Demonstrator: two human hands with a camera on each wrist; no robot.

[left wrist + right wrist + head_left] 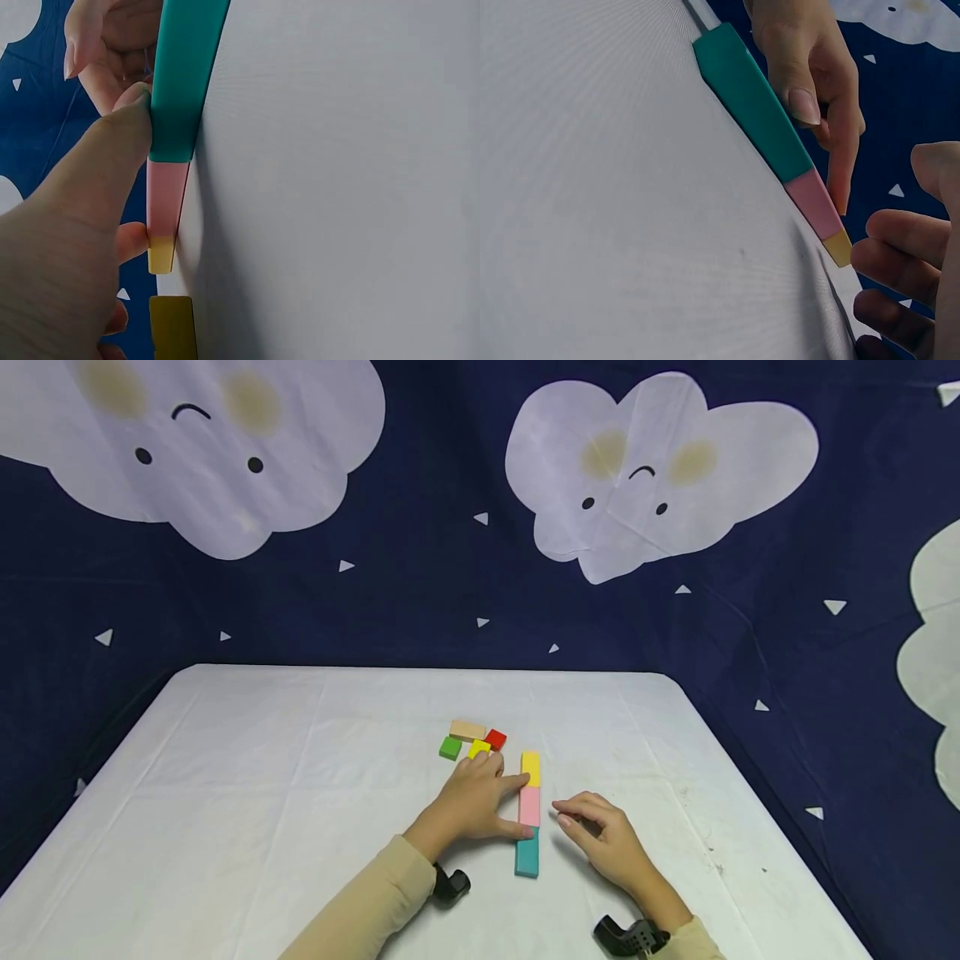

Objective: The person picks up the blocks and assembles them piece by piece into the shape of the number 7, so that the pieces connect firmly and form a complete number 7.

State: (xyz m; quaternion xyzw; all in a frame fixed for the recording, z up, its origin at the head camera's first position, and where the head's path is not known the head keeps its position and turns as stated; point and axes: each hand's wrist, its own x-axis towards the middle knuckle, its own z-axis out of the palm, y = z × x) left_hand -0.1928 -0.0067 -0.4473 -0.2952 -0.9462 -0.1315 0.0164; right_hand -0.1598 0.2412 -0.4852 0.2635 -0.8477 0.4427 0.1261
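Note:
Three blocks lie end to end in a straight row on the white table: a teal block (527, 857) nearest me, a pink block (529, 808) in the middle and a yellow block (531, 766) at the far end. My left hand (467, 802) spans the row from its left side, thumb on the teal block and an extended index finger at the yellow one. Its other fingertips reach the loose yellow block behind. To the right of the row, my right hand (611, 843) hovers with loosely bent fingers, holding nothing; its fingers (900, 259) appear close to the row's far end.
Beyond my left hand lie a beige block (467, 731), a green block (450, 747), a red block (496, 739) and the loose yellow block (477, 747). A navy cloth with clouds (660, 468) hangs behind the white tabletop (225, 827).

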